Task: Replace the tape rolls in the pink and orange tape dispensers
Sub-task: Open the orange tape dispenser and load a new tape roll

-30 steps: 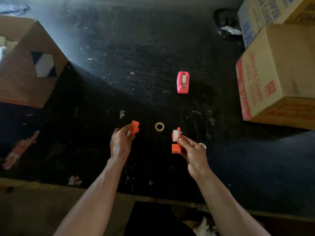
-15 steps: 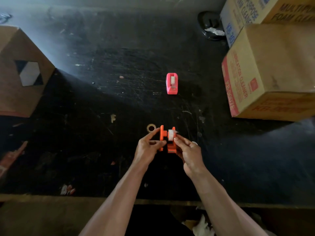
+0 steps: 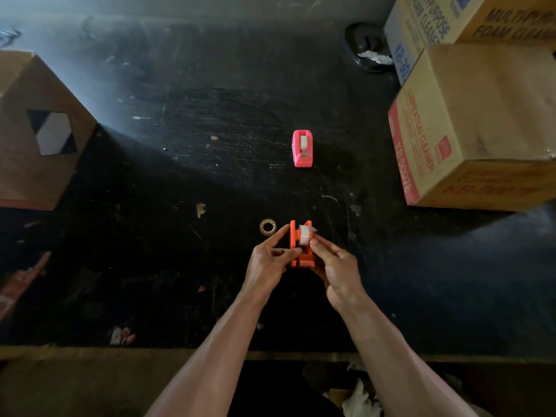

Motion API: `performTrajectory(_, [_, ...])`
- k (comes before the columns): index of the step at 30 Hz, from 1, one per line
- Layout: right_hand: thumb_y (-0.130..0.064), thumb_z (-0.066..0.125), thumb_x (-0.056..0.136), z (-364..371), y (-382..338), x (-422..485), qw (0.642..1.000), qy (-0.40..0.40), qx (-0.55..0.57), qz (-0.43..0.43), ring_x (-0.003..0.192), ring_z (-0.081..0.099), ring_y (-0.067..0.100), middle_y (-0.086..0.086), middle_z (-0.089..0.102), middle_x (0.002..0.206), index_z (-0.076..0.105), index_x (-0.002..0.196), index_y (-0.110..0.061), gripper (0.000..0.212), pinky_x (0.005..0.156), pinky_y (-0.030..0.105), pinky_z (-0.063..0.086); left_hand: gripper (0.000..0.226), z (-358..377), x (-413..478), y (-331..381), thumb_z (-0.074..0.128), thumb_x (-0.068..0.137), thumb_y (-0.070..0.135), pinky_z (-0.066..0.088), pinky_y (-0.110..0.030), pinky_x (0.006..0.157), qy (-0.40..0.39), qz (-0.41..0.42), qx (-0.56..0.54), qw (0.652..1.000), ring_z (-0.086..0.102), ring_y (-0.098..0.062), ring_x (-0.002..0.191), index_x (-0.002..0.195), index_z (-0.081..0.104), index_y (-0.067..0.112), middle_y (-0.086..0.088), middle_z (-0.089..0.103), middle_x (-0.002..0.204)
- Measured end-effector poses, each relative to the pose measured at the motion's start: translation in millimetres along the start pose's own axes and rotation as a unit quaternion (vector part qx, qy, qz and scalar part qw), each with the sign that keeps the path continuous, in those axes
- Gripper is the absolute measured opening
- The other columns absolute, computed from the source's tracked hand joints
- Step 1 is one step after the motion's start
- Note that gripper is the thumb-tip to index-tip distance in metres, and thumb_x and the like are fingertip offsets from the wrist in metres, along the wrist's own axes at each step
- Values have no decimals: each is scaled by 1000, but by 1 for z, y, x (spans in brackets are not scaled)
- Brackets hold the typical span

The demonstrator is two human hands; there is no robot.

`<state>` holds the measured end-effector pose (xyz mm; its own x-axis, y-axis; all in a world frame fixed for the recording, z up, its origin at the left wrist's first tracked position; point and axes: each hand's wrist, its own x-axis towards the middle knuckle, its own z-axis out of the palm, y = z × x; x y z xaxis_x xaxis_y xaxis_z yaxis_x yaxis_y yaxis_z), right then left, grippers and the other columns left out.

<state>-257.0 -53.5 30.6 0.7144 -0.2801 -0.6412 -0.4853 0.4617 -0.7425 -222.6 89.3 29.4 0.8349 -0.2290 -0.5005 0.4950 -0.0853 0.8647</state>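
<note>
The orange tape dispenser [image 3: 296, 246] is held between both hands just above the black table. A white tape roll [image 3: 304, 235] sits between its two orange halves. My left hand [image 3: 267, 263] pinches the left side piece with thumb and fingers. My right hand [image 3: 337, 267] grips the right half and the roll. The pink tape dispenser [image 3: 302, 149] stands alone farther back on the table, with a white roll inside it. A small, nearly bare tape core [image 3: 267, 226] lies flat on the table just left of the orange dispenser.
Stacked cardboard boxes [image 3: 469, 121] stand at the right, another cardboard box [image 3: 39, 130] at the left. A black dish [image 3: 368, 52] with crumpled paper sits at the back. The table's front edge [image 3: 150, 350] runs below my forearms.
My left hand brought the separate orange side piece rightward and joined it onto the dispenser half in my right hand. The two halves now sit closer together around the roll.
</note>
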Motion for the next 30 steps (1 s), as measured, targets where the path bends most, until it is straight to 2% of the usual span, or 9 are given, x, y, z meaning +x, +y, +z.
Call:
performTrajectory(7, [-15, 70, 95, -1, 0, 3, 1000, 6, -9, -3, 97, 79, 23, 7, 82, 102, 79, 109, -20, 17, 98, 49, 58, 52, -4, -4, -2, 65, 101, 13, 55, -11, 66, -5, 27, 18, 999, 77, -2, 79, 148, 53, 32, 6, 83, 85])
performTrajectory(11, [-14, 70, 95, 0, -1, 4, 1000, 8, -12, 2, 99, 78, 22, 7, 81, 104, 79, 112, -17, 20, 100, 48, 58, 50, -3, -3, -3, 64, 101, 9, 53, -10, 65, 3, 27, 17, 999, 76, 2, 79, 146, 56, 30, 10, 82, 82])
performTrajectory(18, [-14, 70, 95, 2, -4, 6, 1000, -4, -27, 3, 98, 78, 24, 10, 81, 103, 80, 109, -14, 17, 98, 48, 59, 50, -2, 2, -10, 68, 99, 12, 53, -11, 65, 22, 39, 49, 998, 74, 4, 75, 146, 58, 24, 4, 81, 92])
performTrajectory(22, [-14, 71, 94, 5, -5, 10, 999, -13, -39, 1, 97, 79, 25, 11, 81, 103, 80, 106, -14, 15, 97, 49, 59, 51, -5, 3, -12, 67, 100, 15, 55, -14, 71, 33, 61, 82, 994, 76, 1, 81, 146, 56, 34, 12, 81, 89])
performTrajectory(26, [-16, 72, 94, 4, -1, 15, 999, -13, -49, -2, 100, 78, 26, 12, 81, 105, 79, 111, -12, 19, 100, 51, 57, 51, -6, 5, -16, 68, 100, 15, 58, -25, 81, 38, 76, 89, 992, 78, -5, 85, 145, 57, 35, 9, 83, 92])
performTrajectory(30, [-16, 71, 94, 0, -2, 18, 999, -14, -40, 8, 96, 79, 26, 13, 81, 103, 78, 114, -10, 21, 97, 49, 59, 51, -3, 7, -14, 70, 99, 17, 60, -24, 85, 43, 66, 101, 992, 78, -3, 87, 143, 58, 38, 10, 82, 91])
